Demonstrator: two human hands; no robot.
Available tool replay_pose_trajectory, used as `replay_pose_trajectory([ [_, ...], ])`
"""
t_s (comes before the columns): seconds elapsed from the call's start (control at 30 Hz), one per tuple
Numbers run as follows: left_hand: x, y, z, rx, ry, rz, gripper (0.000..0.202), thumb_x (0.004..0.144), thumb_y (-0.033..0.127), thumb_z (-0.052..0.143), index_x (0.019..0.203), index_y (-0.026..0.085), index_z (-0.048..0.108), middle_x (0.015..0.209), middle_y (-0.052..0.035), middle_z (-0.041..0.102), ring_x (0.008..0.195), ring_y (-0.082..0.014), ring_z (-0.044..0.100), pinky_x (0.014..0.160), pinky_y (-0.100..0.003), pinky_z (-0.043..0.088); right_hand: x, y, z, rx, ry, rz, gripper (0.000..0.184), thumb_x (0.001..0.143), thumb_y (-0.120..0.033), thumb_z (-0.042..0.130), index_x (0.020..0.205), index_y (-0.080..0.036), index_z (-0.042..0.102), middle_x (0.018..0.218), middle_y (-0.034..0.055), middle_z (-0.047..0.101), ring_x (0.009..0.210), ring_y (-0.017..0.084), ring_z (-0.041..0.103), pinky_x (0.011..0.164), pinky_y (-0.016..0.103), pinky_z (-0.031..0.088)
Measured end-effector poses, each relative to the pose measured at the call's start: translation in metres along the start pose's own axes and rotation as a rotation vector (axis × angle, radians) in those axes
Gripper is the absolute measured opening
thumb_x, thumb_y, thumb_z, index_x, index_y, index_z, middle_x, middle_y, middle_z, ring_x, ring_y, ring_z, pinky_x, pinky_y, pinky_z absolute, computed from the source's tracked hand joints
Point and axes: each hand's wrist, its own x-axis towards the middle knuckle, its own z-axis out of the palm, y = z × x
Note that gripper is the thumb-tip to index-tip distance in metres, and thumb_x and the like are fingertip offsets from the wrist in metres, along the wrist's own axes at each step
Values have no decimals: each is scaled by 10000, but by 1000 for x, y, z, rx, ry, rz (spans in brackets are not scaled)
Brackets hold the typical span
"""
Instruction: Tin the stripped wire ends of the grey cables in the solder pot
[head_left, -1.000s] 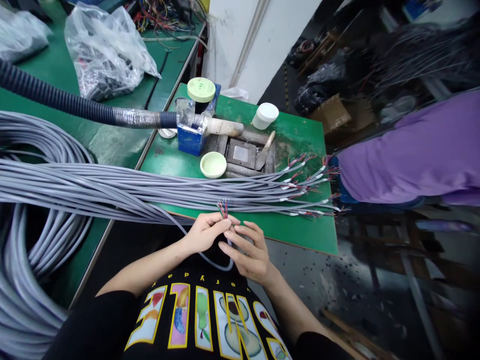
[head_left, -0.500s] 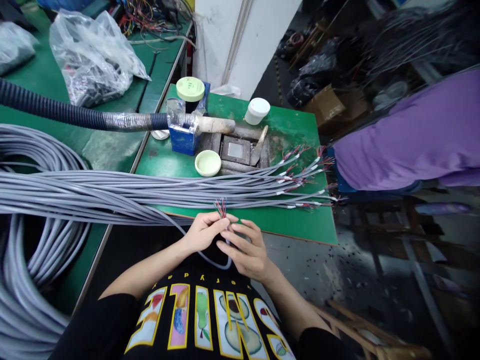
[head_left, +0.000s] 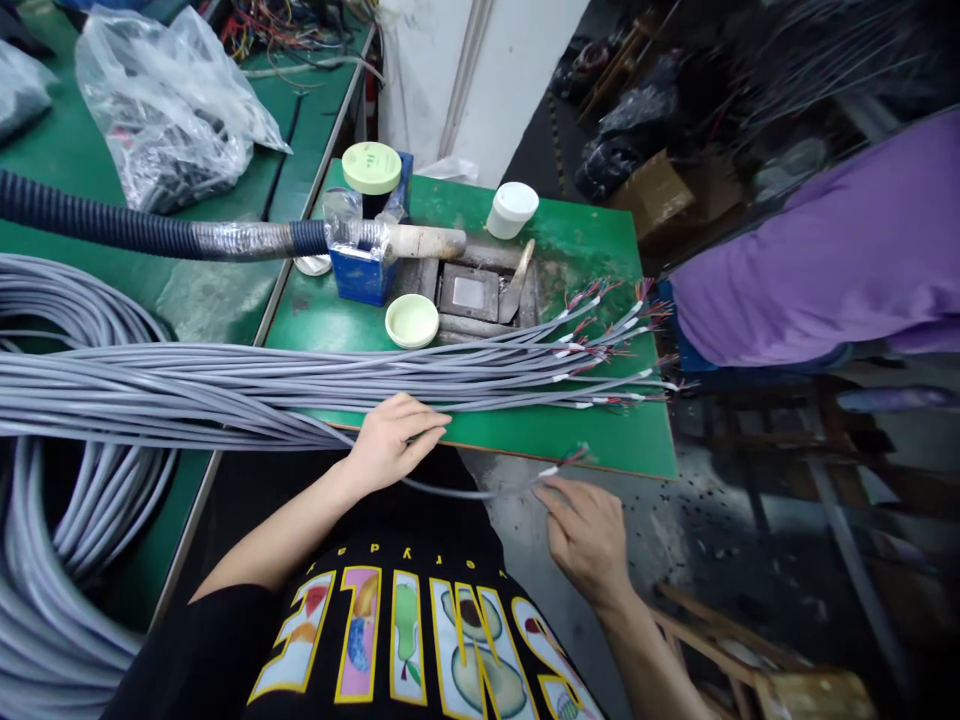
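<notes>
Closest to me, my right hand (head_left: pixel 586 528) pinches the stripped end of a single grey cable (head_left: pixel 480 491) between thumb and fingertips, just below the near edge of the tabletop (head_left: pixel 525 432) and out over the floor. That cable runs nearly level from right to left, its long axis lying along the tabletop edge, and passes under my left hand (head_left: pixel 390 440), which rests on that edge with the fingers stretched flat toward the right; whether it presses the cable down or only covers it I cannot tell, since the palm hides the contact. So the free end lies to the right of my left hand and at the fingertips of my right, and the right hand is the nearer one to it. The coloured wires (head_left: pixel 574 457) fanning from the end are small and blurred; I cannot count them. Just beyond my left hand lies the bundle of grey cables (head_left: pixel 300 375), stretched across the tabletop the same way, their stripped ends (head_left: pixel 615 345) spread toward the right edge. Behind it stand a pale green lid (head_left: pixel 412 320), a blue box (head_left: pixel 362 275) and a white jar (head_left: pixel 512 209). Farther right, a person's purple sleeve (head_left: pixel 817 270) is cut off by the frame.
</notes>
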Motion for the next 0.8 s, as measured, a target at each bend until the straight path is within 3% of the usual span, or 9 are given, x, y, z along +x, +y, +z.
replay_pose_trajectory([
  [0.1, 7, -9, 14, 351, -45, 53, 246, 910, 281, 535, 1071, 176, 689, 987, -106, 705, 889, -213, 581, 752, -350, 424, -15, 0, -3, 128, -66, 117, 316, 834, -74, 485, 975, -223, 726, 887, 48, 728, 779, 176, 670, 714, 318, 543],
  [0.2, 16, -12, 26, 553, -79, 33, 218, 913, 262, 524, 1037, 166, 676, 941, -106, 672, 871, -225, 548, 713, -352, 380, -6, -22, 11, 444, -133, 237, 246, 875, -145, 505, 941, -225, 728, 847, 43, 736, 752, 164, 697, 674, 278, 575],
  [0.3, 23, -5, 26, 538, -58, 65, 180, 924, 253, 507, 948, 165, 662, 869, -80, 650, 823, -208, 536, 695, -335, 375, 19, -47, 33, 889, -311, 422, 236, 907, -248, 511, 1062, -209, 685, 840, 45, 745, 591, 131, 673, 500, 224, 542],
  [0.37, 22, 3, 19, 454, -20, 118, 165, 926, 248, 504, 944, 162, 643, 870, -73, 643, 816, -196, 540, 693, -321, 393, 41, -52, 43, 1212, -327, 521, 342, 918, -335, 503, 1220, -199, 590, 892, 70, 745, 530, 124, 646, 405, 209, 486],
  [0.43, 18, 12, 13, 376, 24, 185, 144, 922, 234, 511, 952, 162, 632, 862, -71, 638, 806, -187, 545, 694, -313, 412, 65, -43, 44, 1421, -179, 592, 426, 929, -426, 464, 1297, -219, 511, 956, 89, 735, 530, 125, 633, 367, 204, 439],
  [0.5, 12, 18, 10, 329, 65, 234, 122, 911, 225, 530, 954, 169, 629, 839, -67, 636, 778, -178, 542, 692, -309, 426, 87, -23, 35, 1483, 65, 671, 392, 947, -477, 394, 1247, -265, 531, 941, 58, 728, 497, 108, 588, 357, 198, 406],
  [0.67, -3, 17, 16, 289, 26, 187, 145, 915, 236, 522, 931, 168, 649, 828, -73, 646, 769, -177, 552, 686, -310, 438, 119, 15, -6, 1321, 635, 672, 255, 890, -449, 542, 1067, -278, 609, 689, -45, 638, 428, 72, 469, 387, 178, 369],
  [0.73, -4, 15, 17, 216, -34, 136, 178, 909, 270, 541, 983, 164, 663, 864, -81, 656, 798, -184, 562, 718, -325, 443, 120, 9, -18, 1165, 725, 570, 257, 904, -408, 526, 1063, -232, 624, 581, -43, 587, 436, 95, 469, 429, 211, 405],
  [0.8, -1, 17, 14, 26, -54, 71, 252, 891, 326, 578, 1063, 162, 665, 879, -80, 659, 824, -184, 574, 762, -335, 454, 114, -2, -23, 1012, 605, 470, 241, 917, -337, 504, 1041, -190, 650, 507, -34, 547, 468, 123, 493, 487, 251, 442],
])
